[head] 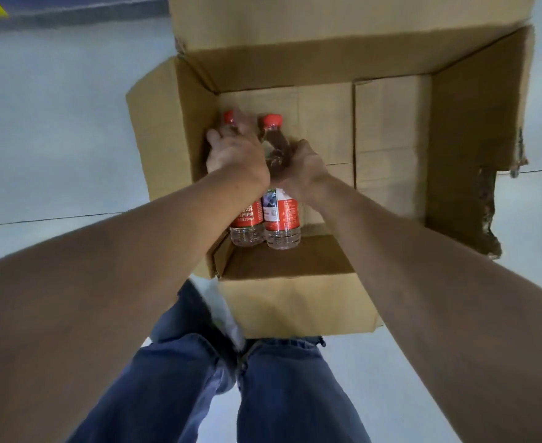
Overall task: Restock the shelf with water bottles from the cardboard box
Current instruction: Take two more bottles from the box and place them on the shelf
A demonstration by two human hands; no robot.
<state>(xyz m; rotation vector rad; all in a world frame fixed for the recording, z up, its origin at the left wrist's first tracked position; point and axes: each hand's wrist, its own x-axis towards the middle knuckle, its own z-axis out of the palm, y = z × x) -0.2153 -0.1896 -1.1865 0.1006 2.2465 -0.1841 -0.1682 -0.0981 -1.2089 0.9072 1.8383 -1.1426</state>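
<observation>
An open cardboard box point(461, 129) stands on the floor in front of me. Two clear water bottles with red caps and red labels lie side by side at its left side. My left hand point(236, 151) is wrapped around the upper part of the left bottle point(247, 222). My right hand point(301, 171) grips the right bottle point(281, 223) at its shoulder. The rest of the box floor is bare cardboard. No shelf is in view.
The box flaps stand open; the right flap point(487, 203) is torn at its lower edge. The box rests on a pale grey floor point(55, 139). My legs in blue jeans point(263, 394) are just below the box's near wall.
</observation>
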